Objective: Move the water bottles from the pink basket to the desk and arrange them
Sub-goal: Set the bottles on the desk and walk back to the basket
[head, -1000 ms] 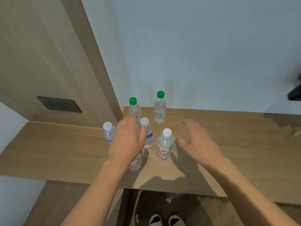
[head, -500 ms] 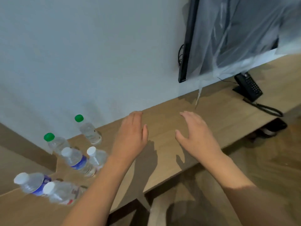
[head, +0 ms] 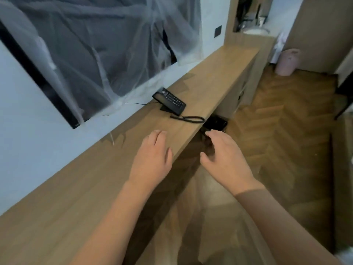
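The pink basket [head: 287, 61] stands far off on the floor at the upper right, beside the end of the long wooden desk [head: 225, 73]. No water bottle is in view. My left hand [head: 152, 159] hovers over the desk's front edge with straight fingers and holds nothing. My right hand [head: 225, 153] hangs over the floor just off the desk, fingers relaxed and empty.
A black telephone [head: 170, 101] with a coiled cord sits mid-desk. A television wrapped in clear plastic [head: 91, 50] hangs on the wall above. A dark object [head: 216, 122] lies under the desk edge. Herringbone wood floor [head: 286, 140] stretches right toward the basket.
My view has swung right along the desk. The bottles on the left have dropped out of sight, and the pink basket has come into view. Both hands stay empty.
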Demonstrator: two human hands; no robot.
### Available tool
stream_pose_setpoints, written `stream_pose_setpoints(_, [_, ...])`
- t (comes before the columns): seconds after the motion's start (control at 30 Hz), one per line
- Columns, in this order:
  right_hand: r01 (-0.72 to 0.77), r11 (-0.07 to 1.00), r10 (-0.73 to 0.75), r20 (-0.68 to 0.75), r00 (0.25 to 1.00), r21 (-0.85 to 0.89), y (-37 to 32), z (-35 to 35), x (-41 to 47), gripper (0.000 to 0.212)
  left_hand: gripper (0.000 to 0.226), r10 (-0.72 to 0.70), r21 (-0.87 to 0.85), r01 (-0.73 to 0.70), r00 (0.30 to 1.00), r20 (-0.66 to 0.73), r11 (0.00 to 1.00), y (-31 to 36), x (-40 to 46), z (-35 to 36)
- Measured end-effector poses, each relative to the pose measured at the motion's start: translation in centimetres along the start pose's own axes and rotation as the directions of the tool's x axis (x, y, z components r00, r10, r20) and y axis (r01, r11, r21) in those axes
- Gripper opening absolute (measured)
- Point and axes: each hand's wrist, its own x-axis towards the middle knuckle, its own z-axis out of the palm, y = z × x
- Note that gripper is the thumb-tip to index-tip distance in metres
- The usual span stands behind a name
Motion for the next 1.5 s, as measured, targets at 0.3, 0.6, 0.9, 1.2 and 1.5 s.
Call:
stream_pose_setpoints(0.3, [-0.232,0.973,0.231,-0.119,0.966,0.005,13.5,-6.8,2.4,0.060,0.040,0.260,-0.102,-0.257,0.965,0.025,0.961,12.0,10.9,7.2])
stream_pose_setpoints(0.6, [-0.326,0.944,0.307,-0.208,0.929,-0.059,25.1,-9.9,10.3,0.063,0.037,0.383,-0.153,-0.377,0.924,0.012,0.913,19.3,24.5,16.3])
stream_pose_setpoints(0.9, [-0.425,0.904,0.404,-0.243,0.882,-0.038,36.7,-14.4,23.7,0.058,0.040,0.470,-0.181,-0.464,0.883,-0.007,0.867,27.1,41.8,24.2])
stream_pose_setpoints(1.2, [-0.474,0.880,0.449,-0.286,0.846,-0.020,47.5,-17.3,33.4,0.057,0.041,0.523,-0.228,-0.506,0.852,0.018,0.832,34.0,54.4,31.4])
stream_pose_setpoints(1.5, [-0.482,0.876,0.452,-0.307,0.838,-0.025,63.0,-20.6,46.7,0.060,0.040,0.532,-0.217,-0.515,0.846,0.028,0.829,42.5,70.9,42.1])
